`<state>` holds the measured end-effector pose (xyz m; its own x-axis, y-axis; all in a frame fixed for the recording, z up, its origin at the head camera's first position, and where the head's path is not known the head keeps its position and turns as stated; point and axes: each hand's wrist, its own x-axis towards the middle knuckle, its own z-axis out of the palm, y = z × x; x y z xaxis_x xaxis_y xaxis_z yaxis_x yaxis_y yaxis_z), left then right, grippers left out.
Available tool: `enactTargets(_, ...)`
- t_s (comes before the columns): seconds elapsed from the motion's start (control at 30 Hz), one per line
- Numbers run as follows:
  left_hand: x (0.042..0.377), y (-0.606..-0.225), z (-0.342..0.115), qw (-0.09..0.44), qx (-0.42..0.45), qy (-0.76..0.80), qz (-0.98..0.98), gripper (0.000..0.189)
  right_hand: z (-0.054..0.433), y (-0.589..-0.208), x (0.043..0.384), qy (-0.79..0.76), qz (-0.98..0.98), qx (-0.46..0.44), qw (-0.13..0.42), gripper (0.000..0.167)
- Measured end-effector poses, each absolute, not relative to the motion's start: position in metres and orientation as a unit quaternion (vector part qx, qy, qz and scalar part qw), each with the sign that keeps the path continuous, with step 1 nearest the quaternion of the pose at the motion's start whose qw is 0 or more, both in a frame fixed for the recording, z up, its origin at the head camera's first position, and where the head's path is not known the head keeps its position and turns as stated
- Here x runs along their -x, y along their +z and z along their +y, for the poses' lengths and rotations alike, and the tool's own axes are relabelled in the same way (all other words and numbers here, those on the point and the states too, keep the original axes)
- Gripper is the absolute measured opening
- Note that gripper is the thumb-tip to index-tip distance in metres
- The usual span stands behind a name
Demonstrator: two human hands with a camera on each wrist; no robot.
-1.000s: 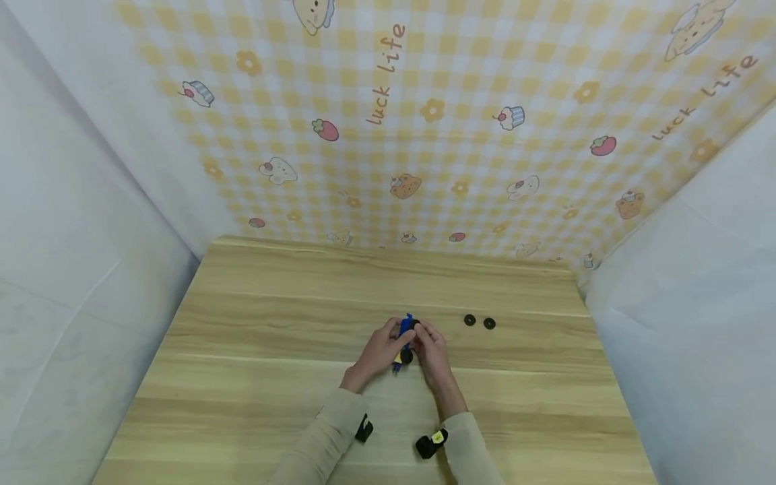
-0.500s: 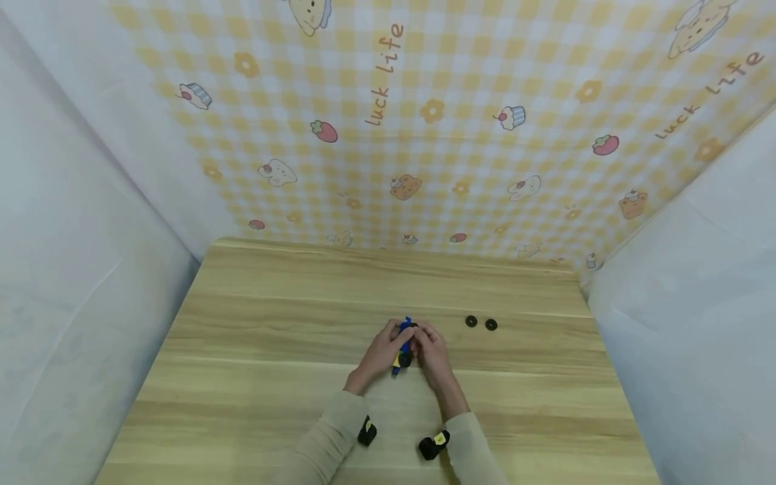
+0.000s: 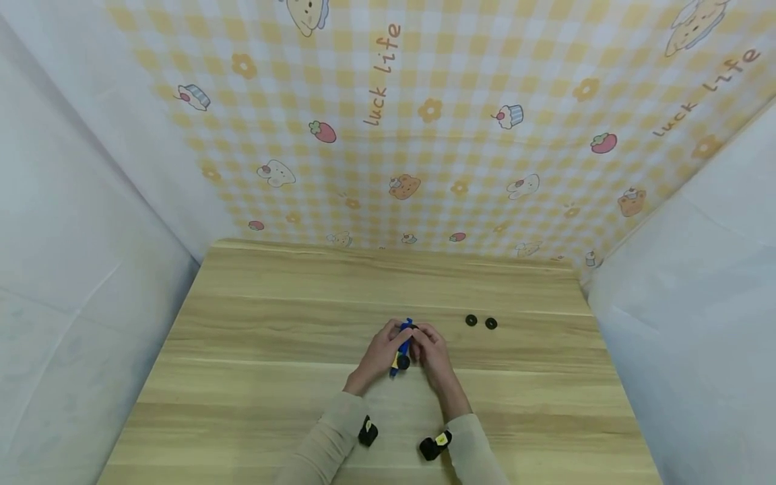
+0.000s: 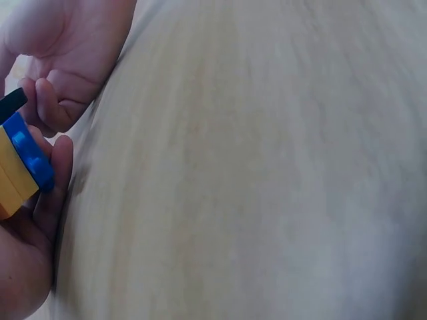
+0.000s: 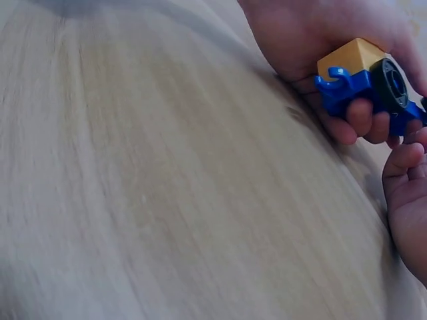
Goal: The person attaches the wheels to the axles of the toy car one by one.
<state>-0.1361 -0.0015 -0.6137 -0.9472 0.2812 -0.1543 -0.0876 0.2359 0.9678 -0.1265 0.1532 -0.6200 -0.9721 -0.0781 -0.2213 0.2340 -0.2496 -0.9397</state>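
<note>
A blue and yellow block-built toy car (image 3: 405,346) is held above the table between both hands. My left hand (image 3: 377,351) grips it from the left, with fingers curled under its blue base (image 5: 347,90). A yellow block (image 5: 347,57) sits on the base, and a blue hook juts from the near end. One black wheel (image 5: 389,85) is on the side by that end. At the far end, my right hand (image 3: 434,351) pinches a second black wheel (image 3: 415,328) against the car's side; fingers partly hide it. My left thumb meets the right fingertips there.
Two loose black wheels (image 3: 471,320) lie side by side on the wooden table (image 3: 273,323), right of the hands. A patterned yellow check cloth (image 3: 424,148) hangs behind the table, with white sheets at both sides. Each wrist bears a small black camera (image 3: 435,446).
The toy car's near end has swung slightly left and toward the person. Both hands stay at the far wheel, with only small finger shifts.
</note>
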Motion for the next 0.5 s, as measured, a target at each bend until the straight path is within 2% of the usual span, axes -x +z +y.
enactTargets(0.2,0.1356,-0.6163,-0.0021,0.151,-0.068,0.626,0.762,0.04,0.1537,-0.6186,0.1244,-0.803,0.584,-0.067,0.104,0.011)
enactTargets(0.33,0.1326,-0.6167,-0.0017,0.144,-0.069,0.629,0.761,0.043,0.152,-0.6164,0.1238,-0.808,0.572,-0.096,0.102,0.009)
enactTargets(0.5,0.1349,-0.6129,-0.0104,0.19,-0.061,0.685,0.701,0.051,0.1524,-0.6167,0.1257,-0.818,0.554,-0.116,0.106,0.012)
